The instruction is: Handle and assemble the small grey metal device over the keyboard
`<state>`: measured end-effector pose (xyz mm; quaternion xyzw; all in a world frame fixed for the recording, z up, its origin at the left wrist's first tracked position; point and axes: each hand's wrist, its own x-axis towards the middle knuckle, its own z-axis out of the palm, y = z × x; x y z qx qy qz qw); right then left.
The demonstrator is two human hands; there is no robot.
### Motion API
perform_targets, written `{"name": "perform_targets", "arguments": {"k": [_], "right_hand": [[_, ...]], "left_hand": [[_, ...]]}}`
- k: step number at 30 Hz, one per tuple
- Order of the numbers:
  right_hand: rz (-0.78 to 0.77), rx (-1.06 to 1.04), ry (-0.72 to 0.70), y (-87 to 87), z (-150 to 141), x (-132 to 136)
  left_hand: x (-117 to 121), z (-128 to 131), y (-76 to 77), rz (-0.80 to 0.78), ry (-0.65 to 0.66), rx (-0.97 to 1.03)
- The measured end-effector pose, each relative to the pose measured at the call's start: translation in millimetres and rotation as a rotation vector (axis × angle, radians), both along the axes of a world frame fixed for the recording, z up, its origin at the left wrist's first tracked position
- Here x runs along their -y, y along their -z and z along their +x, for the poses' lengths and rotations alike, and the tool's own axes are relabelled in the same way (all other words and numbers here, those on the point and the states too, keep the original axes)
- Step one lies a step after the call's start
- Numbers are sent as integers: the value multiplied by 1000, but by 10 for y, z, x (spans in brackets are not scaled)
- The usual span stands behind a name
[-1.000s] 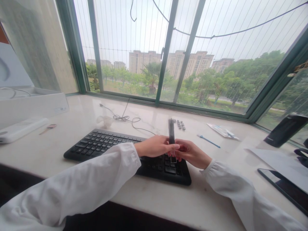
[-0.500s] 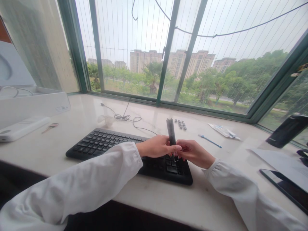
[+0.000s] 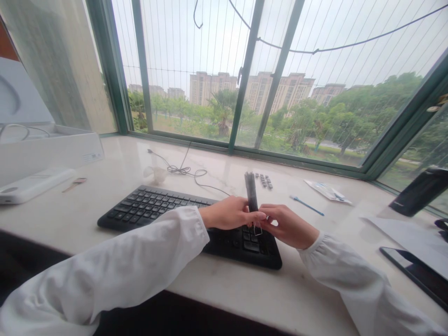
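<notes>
A black keycap puller [image 3: 251,191] stands nearly upright between the two hands, its long axis running away from the person and its top leaning slightly left. Its one small rectangular wire loop [image 3: 258,229] hangs at the lower end, just below the fingertips and above the keys. The left hand [image 3: 229,212] comes in from the left, its fingers [image 3: 250,215] together and closed across the handle. The right hand [image 3: 285,227] faces it with fingers [image 3: 275,214] curled and just beside the lower handle; a small gap shows between the two hands, and whether these fingers grip the puller cannot be told. Directly under the fingers lies one black keyboard [image 3: 154,205] on a pale stone sill [image 3: 245,298]. Beyond the fingertips sits a small cluster of dark keycaps [image 3: 263,181] in short rows, too small to count exactly. To the right of the fingers are one blue stick [image 3: 306,206] and one flat packet [image 3: 328,192] — both well apart from the hands. Left of the fingers, past the keyboard, are one coiled black cable [image 3: 182,171] and one white power bank [image 3: 35,185].
</notes>
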<state>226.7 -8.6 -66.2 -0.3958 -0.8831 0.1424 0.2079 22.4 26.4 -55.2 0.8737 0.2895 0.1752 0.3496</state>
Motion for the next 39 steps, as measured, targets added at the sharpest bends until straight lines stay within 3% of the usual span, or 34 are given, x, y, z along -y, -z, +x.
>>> {"name": "perform_targets", "arguments": {"k": [11, 18, 24, 34, 39], "right_hand": [[-233, -103, -24, -15, 51, -21], [-219, -71, -90, -90, 76, 24], [-213, -23, -186, -147, 129, 54], [-115, -5, -82, -24, 69, 1], [3, 5, -125, -39, 42, 45]], "left_hand": [[-38, -15, 2, 47, 91, 3], [-5, -34, -13, 123, 166, 37], [-9, -31, 20, 321, 169, 24], [-68, -5, 68, 375, 105, -28], [-68, -48, 25, 413, 224, -9]]}}
